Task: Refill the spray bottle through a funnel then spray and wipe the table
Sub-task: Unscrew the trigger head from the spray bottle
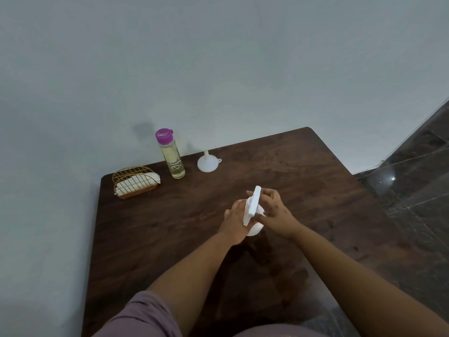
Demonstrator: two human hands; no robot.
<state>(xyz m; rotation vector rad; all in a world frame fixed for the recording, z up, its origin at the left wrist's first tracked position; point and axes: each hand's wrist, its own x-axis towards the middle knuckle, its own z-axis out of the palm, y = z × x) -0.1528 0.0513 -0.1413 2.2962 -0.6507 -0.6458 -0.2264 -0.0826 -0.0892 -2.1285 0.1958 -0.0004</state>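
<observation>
Left hand (234, 221) wraps body of white plastic spray bottle (252, 210); right hand (275, 211) grasps its white trigger head. Bottle at middle of dark brown wooden surface (303, 166). Far back by wall: white funnel (208, 162) inverted, clear purple-capped bottle of yellowish liquid (173, 158), gold wire napkin holder (134, 182).

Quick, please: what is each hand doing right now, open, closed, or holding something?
Left hand: grips the white spray bottle.
Right hand: holds the bottle's spray head.

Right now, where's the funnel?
In the head view, the funnel sits upside down at the table's far edge, right of the purple-capped bottle.
</observation>
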